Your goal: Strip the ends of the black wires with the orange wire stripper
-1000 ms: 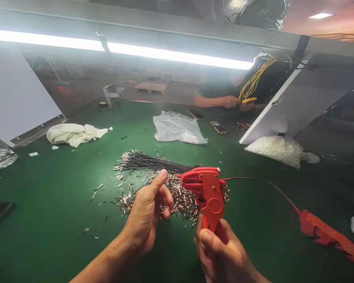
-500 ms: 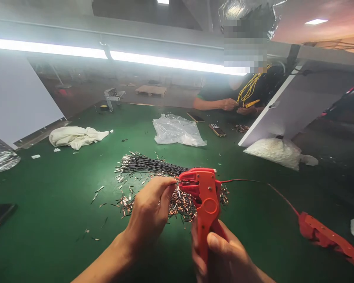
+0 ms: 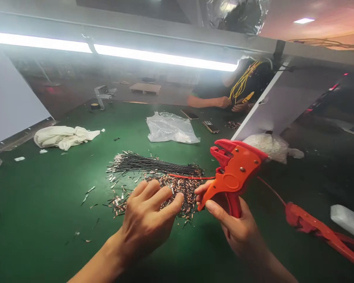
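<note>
My right hand grips the handles of an orange-red wire stripper, its jaws raised and pointing up-left, with no wire visible in them. My left hand, back upward and fingers curled, hovers over a pile of clipped wire ends. Its fingertips are hidden, so I cannot see what they hold. Just beyond lies a bundle of black wires, many with bare or metal-tipped ends at the left. A thin red strand runs across the pile toward the stripper and passes behind it.
A second red wire stripper lies at the right. Farther back are a clear plastic bag, a white cloth, two dark phone-like objects and a stuffed bag. Across the table a co-worker's hands hold yellow wires.
The wire stripper has moved right and up, tilting away from my left hand. My left hand has left the jaws and turned down over the clippings. The view has shifted slightly.
</note>
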`<state>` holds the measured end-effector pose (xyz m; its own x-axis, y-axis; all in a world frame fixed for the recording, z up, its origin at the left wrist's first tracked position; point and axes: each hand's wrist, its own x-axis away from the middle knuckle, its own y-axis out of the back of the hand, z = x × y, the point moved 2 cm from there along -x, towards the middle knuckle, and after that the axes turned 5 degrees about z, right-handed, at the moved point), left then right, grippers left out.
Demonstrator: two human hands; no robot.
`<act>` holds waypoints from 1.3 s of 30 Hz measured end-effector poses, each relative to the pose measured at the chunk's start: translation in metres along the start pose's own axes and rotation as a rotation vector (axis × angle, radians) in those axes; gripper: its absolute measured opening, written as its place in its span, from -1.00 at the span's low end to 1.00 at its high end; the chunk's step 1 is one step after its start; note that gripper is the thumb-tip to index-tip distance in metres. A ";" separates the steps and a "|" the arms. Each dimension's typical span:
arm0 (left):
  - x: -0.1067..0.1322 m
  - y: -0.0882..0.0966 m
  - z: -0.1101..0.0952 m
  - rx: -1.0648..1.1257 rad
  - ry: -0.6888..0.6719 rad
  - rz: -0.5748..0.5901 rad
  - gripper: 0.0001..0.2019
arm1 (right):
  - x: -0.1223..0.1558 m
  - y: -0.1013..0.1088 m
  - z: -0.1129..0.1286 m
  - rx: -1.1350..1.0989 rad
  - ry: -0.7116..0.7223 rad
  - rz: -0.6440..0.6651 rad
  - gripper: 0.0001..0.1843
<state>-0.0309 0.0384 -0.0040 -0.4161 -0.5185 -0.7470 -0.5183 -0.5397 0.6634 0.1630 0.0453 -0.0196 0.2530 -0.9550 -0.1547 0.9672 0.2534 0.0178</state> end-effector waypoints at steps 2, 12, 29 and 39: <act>-0.001 -0.003 -0.005 -0.003 -0.056 0.014 -0.81 | 0.000 -0.003 0.000 0.025 0.008 0.003 -0.88; 0.011 -0.011 -0.012 0.000 -0.185 0.043 -0.80 | 0.000 -0.010 -0.006 0.185 -0.071 -0.028 -0.87; 0.009 -0.018 -0.029 -0.061 -0.161 0.070 -0.87 | -0.002 -0.011 -0.017 0.423 0.034 -0.081 -0.85; -0.003 0.019 0.001 0.233 0.207 -0.232 -0.84 | 0.002 -0.002 -0.017 -0.333 -0.149 0.534 -0.75</act>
<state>-0.0401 0.0304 0.0104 -0.1203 -0.5363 -0.8354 -0.7465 -0.5059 0.4322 0.1615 0.0459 -0.0362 0.7211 -0.6893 -0.0703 0.6547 0.7111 -0.2565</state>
